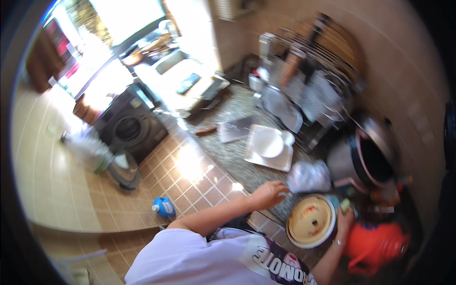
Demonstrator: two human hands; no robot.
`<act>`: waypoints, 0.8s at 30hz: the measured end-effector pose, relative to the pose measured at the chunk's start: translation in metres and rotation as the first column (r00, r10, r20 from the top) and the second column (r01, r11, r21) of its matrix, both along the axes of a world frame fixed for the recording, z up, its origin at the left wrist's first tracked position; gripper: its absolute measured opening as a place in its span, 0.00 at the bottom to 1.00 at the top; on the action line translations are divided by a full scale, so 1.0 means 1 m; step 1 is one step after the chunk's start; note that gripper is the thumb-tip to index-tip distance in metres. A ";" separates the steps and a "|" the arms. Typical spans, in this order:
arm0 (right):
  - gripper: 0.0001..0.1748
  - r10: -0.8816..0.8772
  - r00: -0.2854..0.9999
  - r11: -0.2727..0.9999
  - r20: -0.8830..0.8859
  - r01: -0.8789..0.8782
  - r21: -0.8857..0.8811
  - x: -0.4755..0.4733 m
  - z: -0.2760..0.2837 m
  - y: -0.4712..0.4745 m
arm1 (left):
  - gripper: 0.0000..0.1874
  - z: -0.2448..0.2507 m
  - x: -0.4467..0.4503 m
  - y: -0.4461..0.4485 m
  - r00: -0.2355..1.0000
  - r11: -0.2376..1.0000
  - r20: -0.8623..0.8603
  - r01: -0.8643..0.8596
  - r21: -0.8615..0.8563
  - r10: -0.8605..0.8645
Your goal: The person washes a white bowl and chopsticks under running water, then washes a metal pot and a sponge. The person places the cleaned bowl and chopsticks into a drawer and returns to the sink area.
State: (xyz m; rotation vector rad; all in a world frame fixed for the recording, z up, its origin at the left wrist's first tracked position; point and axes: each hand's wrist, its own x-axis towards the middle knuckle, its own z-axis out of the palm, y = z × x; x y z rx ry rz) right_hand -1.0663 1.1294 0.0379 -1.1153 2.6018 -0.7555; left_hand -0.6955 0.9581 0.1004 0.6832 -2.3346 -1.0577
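My left hand (269, 195) is held over the near edge of a speckled stone counter (231, 160), fingers apart and loosely bent, with nothing in them. Beside its fingertips lies a crumpled clear plastic bag (310, 177). A round cream-coloured dish (309, 218) with a white rim sits between my hands; red and dark marks show on its surface. At the dish's right side, my right hand (345, 217) grips a small pale green piece (345, 204), too blurred to name exactly. Just right of that wrist is a bright red plastic object (374, 245), its kind unclear.
A cleaver (237, 129) lies on the counter near a square white plate (251, 160) bearing a white bowl (268, 142). Behind stand a metal dish rack (313, 137) and an open, pink-rimmed pot (343, 162). A blue bottle (164, 206) and a washing machine (130, 123) are on the floor.
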 end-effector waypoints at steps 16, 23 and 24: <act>0.34 -0.160 0.986 0.985 -0.049 0.157 -0.069 -0.103 -0.086 0.023 | 0.12 -0.018 0.095 -0.035 0.981 0.982 0.056 -0.187 0.014 0.186; 0.32 -0.187 0.867 0.949 -0.462 0.038 -0.312 0.033 0.055 0.002 | 0.12 -0.022 0.119 -0.016 0.961 0.964 0.099 -0.263 0.052 0.257; 0.29 -0.174 0.876 0.951 -0.450 0.031 -0.308 0.050 0.079 -0.006 | 0.12 -0.021 0.123 -0.011 0.947 0.957 0.148 -0.291 0.012 0.286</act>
